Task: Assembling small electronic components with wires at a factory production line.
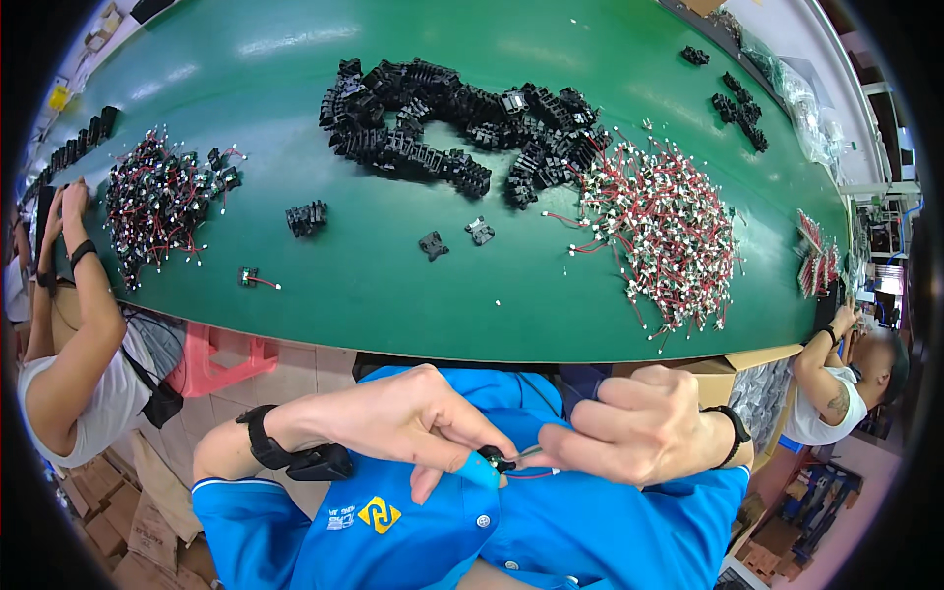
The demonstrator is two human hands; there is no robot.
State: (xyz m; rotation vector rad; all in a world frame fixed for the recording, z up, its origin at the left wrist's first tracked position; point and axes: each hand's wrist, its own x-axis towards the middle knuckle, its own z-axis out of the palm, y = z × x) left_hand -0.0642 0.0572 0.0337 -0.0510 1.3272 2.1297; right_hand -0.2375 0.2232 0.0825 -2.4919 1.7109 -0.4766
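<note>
In front of my chest, my left hand (418, 423) pinches a small black plastic housing (498, 458) between the fingers and a thumb wrapped in teal tape. My right hand (634, 428) is closed, its thumb and forefinger pressed together right beside the housing. What sits between those fingertips is too small to make out. A short red wire (536, 475) with a white end trails from the housing below my right fingers. On the green table (393, 285) ahead lie two loose black housings (433, 246) and a black piece with a red wire (251, 278).
Rows of black housings (413, 152) wind across the table's middle. A heap of red-wired parts (674, 236) lies right, a heap of black wired assemblies (162, 202) left. Co-workers sit at both sides, one arm (93, 295) at left. A red stool (221, 364) and an open carton (747, 369) stand below the edge.
</note>
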